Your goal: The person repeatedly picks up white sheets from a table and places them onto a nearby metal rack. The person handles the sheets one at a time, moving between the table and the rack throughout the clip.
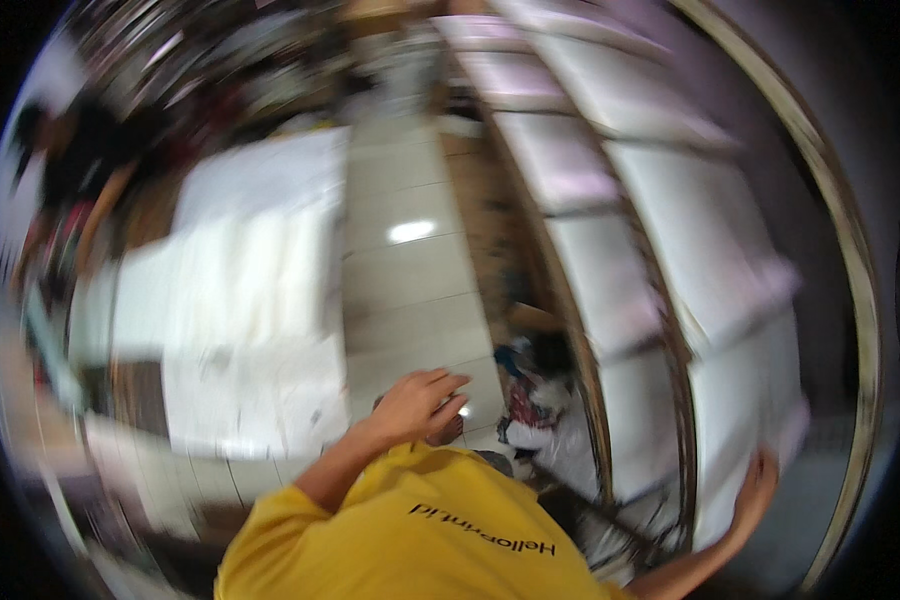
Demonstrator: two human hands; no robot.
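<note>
Fingers (765, 470) of right hand (755, 490) touch white panel (740, 400).

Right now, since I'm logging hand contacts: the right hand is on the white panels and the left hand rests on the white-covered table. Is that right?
Not quite. The head view shows the left hand touching no table: it hangs empty over the tiled floor, apart from the white-covered table. The right hand is on the white panels, as you say.
</note>
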